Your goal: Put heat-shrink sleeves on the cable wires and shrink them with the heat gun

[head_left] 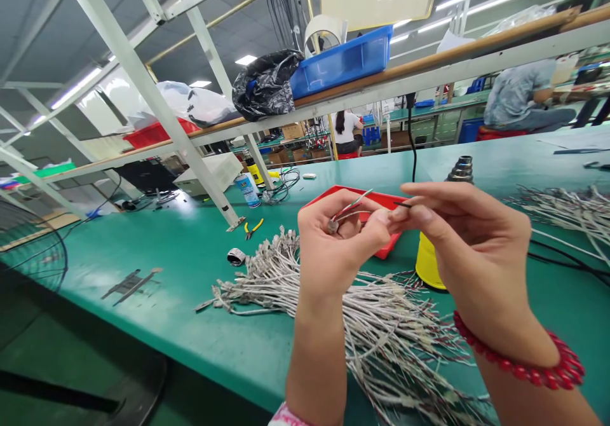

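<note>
My left hand point(328, 248) is closed on a short cable point(332, 226); thin red, green and white wires fan out of its end, and the rest is hidden in my palm. Finger and thumb of my right hand point(481, 248) pinch a thin black piece, like a small tube point(403, 205), against the left fingertips. Whether a wire runs into it is too small to tell. Beneath both hands lies a big bundle of white cables point(381, 311), connectors at the left and bare coloured wires at the right. Behind the hands is a red tray point(391, 245), partly hidden.
A yellow hot-air blower point(429, 266) with a metal nozzle stands behind my right hand. Yellow-handled pliers point(254, 227), a tape roll point(236, 257) and a blue can point(248, 191) are on the green table point(190, 311). More cables point(567, 213) lie right. A shelf holds a blue bin point(343, 63).
</note>
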The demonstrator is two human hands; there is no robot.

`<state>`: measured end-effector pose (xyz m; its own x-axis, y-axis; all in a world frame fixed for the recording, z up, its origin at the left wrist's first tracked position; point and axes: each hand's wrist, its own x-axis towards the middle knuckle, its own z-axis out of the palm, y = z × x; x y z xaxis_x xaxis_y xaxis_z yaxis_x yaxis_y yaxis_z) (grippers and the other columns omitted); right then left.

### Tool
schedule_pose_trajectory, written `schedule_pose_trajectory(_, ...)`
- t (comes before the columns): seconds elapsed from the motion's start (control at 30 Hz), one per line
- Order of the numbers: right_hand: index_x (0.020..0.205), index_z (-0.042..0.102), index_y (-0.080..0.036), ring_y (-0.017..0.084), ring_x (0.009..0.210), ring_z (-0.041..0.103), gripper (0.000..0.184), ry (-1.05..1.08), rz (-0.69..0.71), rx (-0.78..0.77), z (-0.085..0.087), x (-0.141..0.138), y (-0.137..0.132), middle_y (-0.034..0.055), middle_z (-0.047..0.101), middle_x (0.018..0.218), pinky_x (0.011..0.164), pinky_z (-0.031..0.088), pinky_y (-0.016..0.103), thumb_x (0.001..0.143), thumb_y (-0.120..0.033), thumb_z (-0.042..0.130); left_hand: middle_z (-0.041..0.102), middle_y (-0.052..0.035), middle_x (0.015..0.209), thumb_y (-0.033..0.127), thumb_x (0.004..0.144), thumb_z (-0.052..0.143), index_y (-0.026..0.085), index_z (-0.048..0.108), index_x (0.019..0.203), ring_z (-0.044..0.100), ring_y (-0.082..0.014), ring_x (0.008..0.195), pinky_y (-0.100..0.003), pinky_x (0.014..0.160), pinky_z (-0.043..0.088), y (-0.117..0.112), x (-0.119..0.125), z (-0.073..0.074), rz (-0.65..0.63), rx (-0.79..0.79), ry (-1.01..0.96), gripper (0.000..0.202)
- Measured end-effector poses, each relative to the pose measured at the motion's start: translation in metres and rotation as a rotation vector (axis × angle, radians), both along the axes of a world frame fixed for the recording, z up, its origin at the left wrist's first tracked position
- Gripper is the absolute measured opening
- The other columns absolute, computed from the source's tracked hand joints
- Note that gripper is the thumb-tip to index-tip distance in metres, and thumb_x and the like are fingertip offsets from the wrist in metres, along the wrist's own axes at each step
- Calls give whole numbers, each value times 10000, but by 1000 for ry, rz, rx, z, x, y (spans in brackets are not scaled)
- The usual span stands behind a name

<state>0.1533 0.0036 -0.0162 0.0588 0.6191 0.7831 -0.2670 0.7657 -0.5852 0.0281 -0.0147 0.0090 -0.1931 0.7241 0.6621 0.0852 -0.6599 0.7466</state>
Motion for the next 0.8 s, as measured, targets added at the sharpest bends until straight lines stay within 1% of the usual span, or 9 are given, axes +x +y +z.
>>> schedule_pose_trajectory(0.07,1018,733,-259,131,737,726,237,-19,-62,-3,1,2,-4,-15,755,856,674,611,192,834,-117,690,453,39,459,200,679,697,196,661,590,408,-76,456,-195,444,328,-1,-1,-1,22,4,-5,96)
schedule_pose_trajectory(0.2,911,752,-250,95,738,721,183,-61,-125,-2,3,5,-9,-43,756,843,704,590,128,793,-111,737,503,27,507,206,686,706,194,665,597,481,-88,516,-197,495,383,-2,0,-1,56,5,-14,99)
schedule_pose_trajectory(0.33,880,748,-252,89,743,723,155,-72,-111,-28,5,6,-10,-63,753,832,712,592,121,802,-120,729,532,27,518,197,678,708,187,666,593,472,-78,508,-188,478,377,-3,2,0,66,11,-15,95)
schedule_pose_trajectory(0.47,853,749,-269,71,690,715,163,-63,-113,-57,7,6,-12,-81,748,798,625,568,89,784,-122,742,558,38,502,181,672,717,183,671,594,454,-61,444,-179,431,372,-4,3,1,41,-18,-14,90)
schedule_pose_trajectory(0.57,822,749,-274,55,652,702,180,-60,-118,-80,7,6,-12,-84,739,759,586,544,70,772,-102,736,609,38,536,158,678,711,183,677,606,517,-67,450,-168,436,422,-5,3,2,3,-24,-28,83)
schedule_pose_trajectory(0.67,815,750,-271,56,654,704,180,-56,-107,-93,7,6,-12,-81,738,751,593,545,63,771,-98,730,633,37,559,138,678,711,179,676,608,569,-76,472,-157,444,456,-6,4,1,-22,-21,-44,88)
schedule_pose_trajectory(0.8,819,750,-276,44,661,703,201,-61,-92,-99,7,6,-11,-92,737,760,611,546,46,767,-84,727,624,31,535,154,689,710,169,671,619,540,-72,429,-155,399,422,-6,4,0,-41,-41,-32,82)
